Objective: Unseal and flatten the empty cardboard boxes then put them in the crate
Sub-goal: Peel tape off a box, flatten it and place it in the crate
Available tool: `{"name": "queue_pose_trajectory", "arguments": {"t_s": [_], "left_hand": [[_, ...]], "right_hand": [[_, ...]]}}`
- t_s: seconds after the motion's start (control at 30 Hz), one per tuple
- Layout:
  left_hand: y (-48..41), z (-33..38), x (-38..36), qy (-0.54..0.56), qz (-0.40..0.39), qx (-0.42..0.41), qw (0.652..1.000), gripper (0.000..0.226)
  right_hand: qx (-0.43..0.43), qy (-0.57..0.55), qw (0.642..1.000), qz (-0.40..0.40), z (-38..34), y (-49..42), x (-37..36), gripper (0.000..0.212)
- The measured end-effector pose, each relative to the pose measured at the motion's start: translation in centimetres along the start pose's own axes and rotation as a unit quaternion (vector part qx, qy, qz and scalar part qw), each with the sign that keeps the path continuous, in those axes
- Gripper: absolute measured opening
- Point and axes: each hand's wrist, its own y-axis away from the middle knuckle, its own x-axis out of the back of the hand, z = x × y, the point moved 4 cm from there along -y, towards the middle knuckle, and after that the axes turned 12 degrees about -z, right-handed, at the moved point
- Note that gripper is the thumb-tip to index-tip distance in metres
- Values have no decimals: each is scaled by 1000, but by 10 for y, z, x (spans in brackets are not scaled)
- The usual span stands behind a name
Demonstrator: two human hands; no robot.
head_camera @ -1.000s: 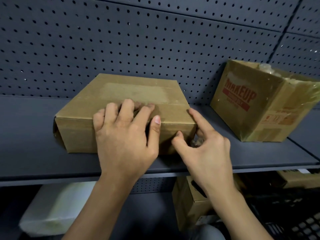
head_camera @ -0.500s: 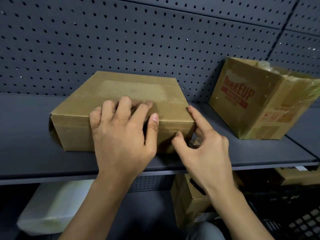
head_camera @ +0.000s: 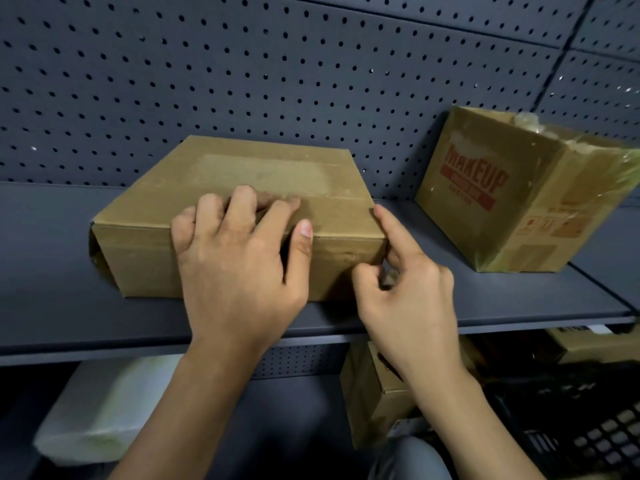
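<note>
A flat brown cardboard box (head_camera: 263, 174) lies on the dark shelf (head_camera: 52, 299), its top showing a pale strip where tape was. My left hand (head_camera: 239, 265) presses on the box's front top edge, fingers spread over the top and thumb on the front face. My right hand (head_camera: 401, 292) is at the box's front right corner: the index finger points up along the corner, thumb and other fingers pinch at something small there, which I cannot make out. A second box (head_camera: 512, 199) printed "MAKEUP" stands tilted at the right. A black crate (head_camera: 588, 427) sits below right.
A perforated dark back panel (head_camera: 311, 71) rises behind the shelf. Under the shelf stand another brown carton (head_camera: 374, 396), a white wrapped bundle (head_camera: 100, 410) at the left and a further carton (head_camera: 595, 344) at the far right.
The view has shifted slightly. My right thumb and fingers have curled tighter at the box's front right corner. My left hand stays pressed on the box.
</note>
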Motion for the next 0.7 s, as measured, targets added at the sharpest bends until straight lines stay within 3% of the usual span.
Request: {"name": "queue_pose_trajectory", "arguments": {"t_s": [0.4, 0.7], "left_hand": [[0, 0, 0, -4, 3, 1, 1000, 41], [0, 0, 0, -2, 2, 2, 1000, 41]], "right_hand": [[-2, -42, 999, -6, 0, 0, 1, 67], [-2, 15, 1000, 3, -4, 1, -5, 68]]}}
